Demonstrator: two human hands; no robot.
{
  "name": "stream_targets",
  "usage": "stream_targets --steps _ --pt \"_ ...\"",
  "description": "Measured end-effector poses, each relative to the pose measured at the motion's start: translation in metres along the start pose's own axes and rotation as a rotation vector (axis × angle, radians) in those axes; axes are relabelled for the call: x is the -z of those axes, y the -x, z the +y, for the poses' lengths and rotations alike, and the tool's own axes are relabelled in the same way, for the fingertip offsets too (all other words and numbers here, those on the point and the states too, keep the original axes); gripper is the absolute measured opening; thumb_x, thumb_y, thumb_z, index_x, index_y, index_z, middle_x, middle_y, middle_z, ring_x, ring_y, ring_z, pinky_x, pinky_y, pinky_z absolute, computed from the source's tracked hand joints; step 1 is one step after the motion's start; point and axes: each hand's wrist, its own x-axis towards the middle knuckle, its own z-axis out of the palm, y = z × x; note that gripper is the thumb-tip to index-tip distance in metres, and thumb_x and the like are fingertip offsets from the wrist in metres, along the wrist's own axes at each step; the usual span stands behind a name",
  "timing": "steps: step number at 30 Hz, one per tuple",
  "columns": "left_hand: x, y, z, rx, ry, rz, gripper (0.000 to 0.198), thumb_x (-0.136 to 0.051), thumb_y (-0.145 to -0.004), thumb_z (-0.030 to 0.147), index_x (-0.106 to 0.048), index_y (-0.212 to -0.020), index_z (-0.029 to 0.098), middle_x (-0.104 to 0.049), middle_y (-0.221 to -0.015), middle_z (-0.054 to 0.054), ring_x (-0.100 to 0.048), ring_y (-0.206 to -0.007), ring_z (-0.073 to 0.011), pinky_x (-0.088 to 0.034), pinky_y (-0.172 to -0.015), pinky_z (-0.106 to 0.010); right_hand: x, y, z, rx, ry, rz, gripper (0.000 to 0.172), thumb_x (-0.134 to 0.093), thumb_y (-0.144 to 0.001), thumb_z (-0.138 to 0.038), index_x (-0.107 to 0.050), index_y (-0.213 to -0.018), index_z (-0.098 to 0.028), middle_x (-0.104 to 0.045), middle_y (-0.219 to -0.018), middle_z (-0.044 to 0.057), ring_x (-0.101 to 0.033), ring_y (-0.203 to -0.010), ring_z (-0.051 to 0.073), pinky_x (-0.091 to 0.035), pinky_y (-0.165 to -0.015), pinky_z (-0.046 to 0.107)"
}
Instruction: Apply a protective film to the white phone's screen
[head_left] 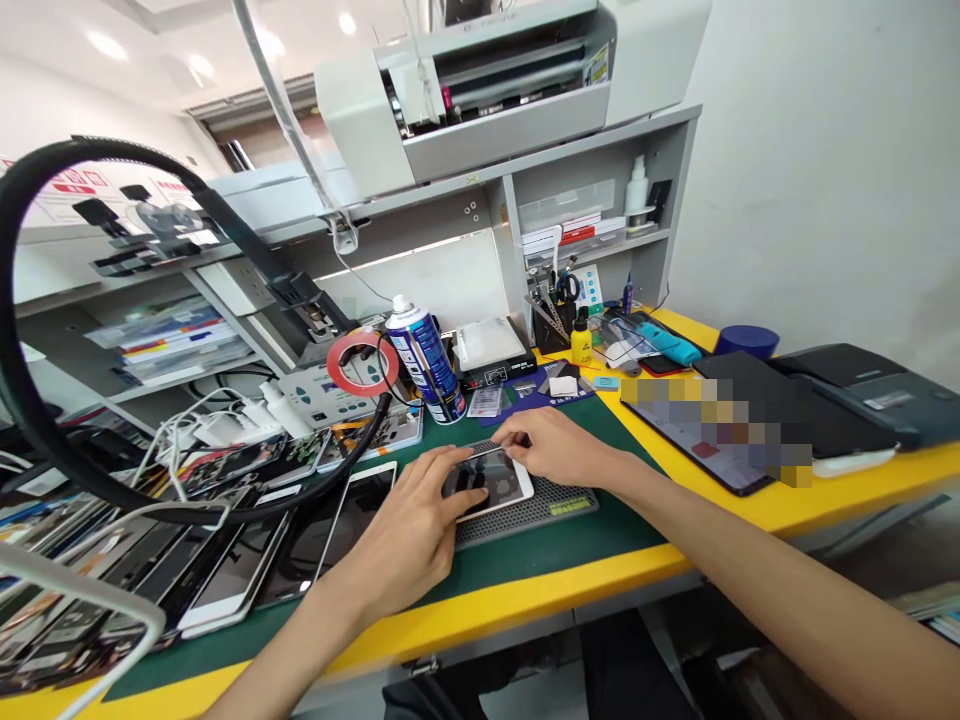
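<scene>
A white-framed phone [491, 478] lies face up on a grey ribbed mat [559, 502] on the green bench mat. My left hand [409, 525] presses on the phone's near left end, fingers curled over the glass. My right hand [551, 445] rests at the phone's far right edge, fingertips pinched together against the rim; what they hold, if anything, is hidden.
A blue spray can [426, 360] and a red tape ring [362, 363] stand behind the phone. Several stripped phones and screens [225, 560] crowd the left. A dark tablet [720, 425], a black printer [870, 390] and a tool holder [555, 315] sit right. The bench has a yellow edge [525, 590].
</scene>
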Motion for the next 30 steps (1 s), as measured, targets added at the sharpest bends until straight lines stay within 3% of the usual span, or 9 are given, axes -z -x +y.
stream_targets --steps 6,16,25,30 --pt "-0.002 0.004 -0.016 0.056 0.002 -0.025 0.062 -0.037 -0.083 -0.001 -0.061 -0.132 0.028 -0.041 -0.146 -0.01 -0.039 -0.137 -0.0281 -0.04 -0.112 -0.05 -0.001 0.001 0.002 0.003 -0.011 -0.008 0.031 -0.057 -0.08 -0.007 -0.076 -0.102 -0.019 -0.074 -0.086 0.007 -0.064 -0.075 0.021 -0.04 -0.062 0.026" --pt "-0.006 0.015 -0.043 0.186 -0.102 -0.029 0.052 -0.04 -0.089 0.011 -0.062 -0.133 0.028 -0.045 -0.145 -0.01 -0.043 -0.134 -0.0326 -0.043 -0.109 -0.053 -0.001 0.001 0.003 0.001 -0.015 -0.019 0.031 -0.057 -0.081 -0.008 -0.075 -0.103 -0.019 -0.073 -0.087 0.008 -0.064 -0.076 0.021 -0.04 -0.063 0.027" --pt "-0.009 0.038 -0.054 0.223 -0.118 -0.019 0.049 -0.042 -0.087 0.014 -0.066 -0.129 0.024 -0.044 -0.147 -0.009 -0.04 -0.137 -0.0322 -0.041 -0.111 -0.05 -0.001 0.001 0.005 0.006 -0.021 -0.019 0.03 -0.057 -0.082 -0.009 -0.075 -0.103 -0.019 -0.073 -0.087 0.008 -0.064 -0.074 0.021 -0.04 -0.062 0.027" --pt "-0.005 0.039 -0.052 0.206 -0.157 0.004 0.045 -0.041 -0.087 0.013 -0.071 -0.119 0.02 -0.047 -0.143 -0.012 -0.043 -0.133 -0.033 -0.043 -0.109 -0.051 -0.002 0.001 0.006 0.011 -0.02 -0.014 0.03 -0.056 -0.083 -0.009 -0.075 -0.104 -0.02 -0.074 -0.09 0.009 -0.065 -0.077 0.022 -0.041 -0.062 0.027"
